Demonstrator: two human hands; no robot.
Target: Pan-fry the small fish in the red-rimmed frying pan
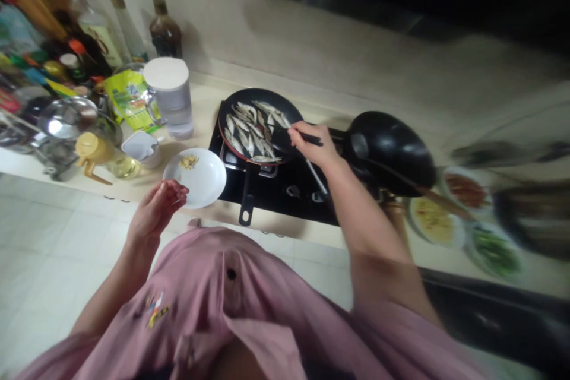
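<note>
Small, slender silvery fish (pixel 249 130) lie in a round black frying pan (pixel 267 95) with a reddish outer edge, forward and just left of the right hand (pixel 316 141). That hand has its fingers wrapped round the handle of a black-headed utensil (pixel 281 141), and I see the head reaching in among the fish at the pan's right side. The pan sits on a black glass hob (pixel 285 193), its handle pointing back between the two hands. The left hand (pixel 157 208) is raised with fingers curled towards the thumb; whether anything is pinched there, I can't make out. Just beside its fingertips, a white round plate (pixel 207 181) on the pale surface (pixel 205 94) carries a little heap of yellowish chopped bits (pixel 189 161). Beyond the right hand, to its right, stands a big, dark wok (pixel 396 154) with a wooden handle (pixel 447 206).
</note>
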